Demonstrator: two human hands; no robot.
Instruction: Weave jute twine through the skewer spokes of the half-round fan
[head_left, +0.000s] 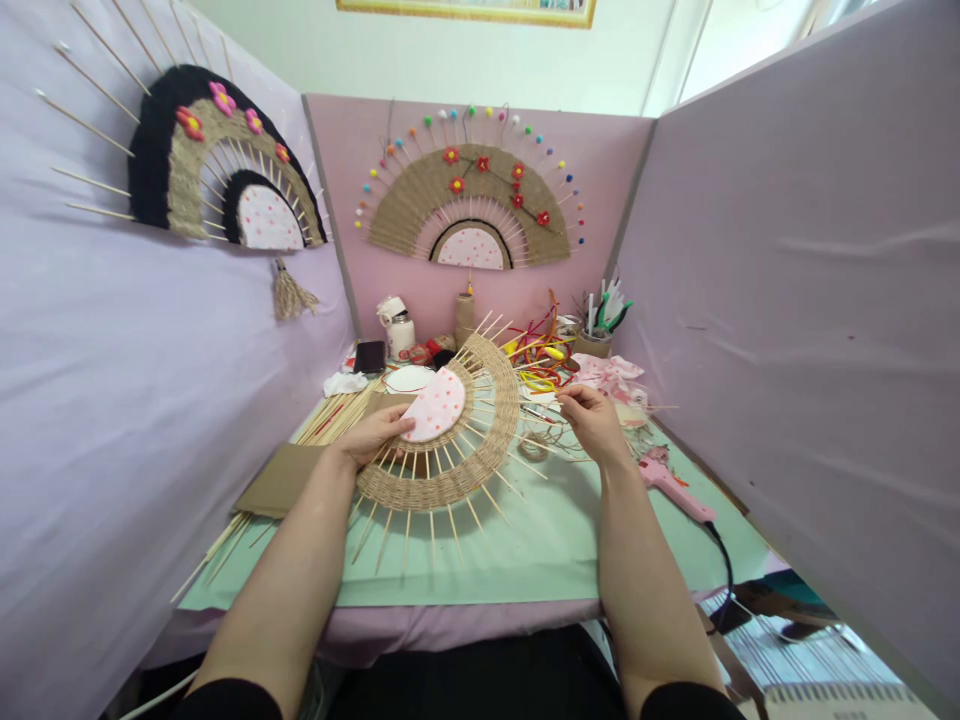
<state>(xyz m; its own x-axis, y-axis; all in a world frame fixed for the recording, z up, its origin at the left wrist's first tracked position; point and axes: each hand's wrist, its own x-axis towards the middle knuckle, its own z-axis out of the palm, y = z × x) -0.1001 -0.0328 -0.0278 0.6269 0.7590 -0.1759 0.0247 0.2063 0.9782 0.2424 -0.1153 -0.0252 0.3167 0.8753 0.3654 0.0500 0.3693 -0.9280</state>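
A half-round fan (457, 440) of wooden sticks woven with jute twine lies on the pale green mat (540, 540). Its core is a pink dotted half-disc (437, 405). My left hand (373, 437) grips the fan at the edge of that half-disc, thumb on top. My right hand (592, 418) is to the right of the fan, fingers pinched on a strand of jute twine (541, 440) that runs toward the weave. A loose coil of the twine lies between the fan and that hand.
A pink glue gun (673, 486) with a black cord lies at the right. Spare sticks (339, 412) and brown cardboard (279, 480) lie at the left. Coloured wires (541, 355), jars and a tool cup (594, 342) stand at the back. Two finished fans hang on the partition walls.
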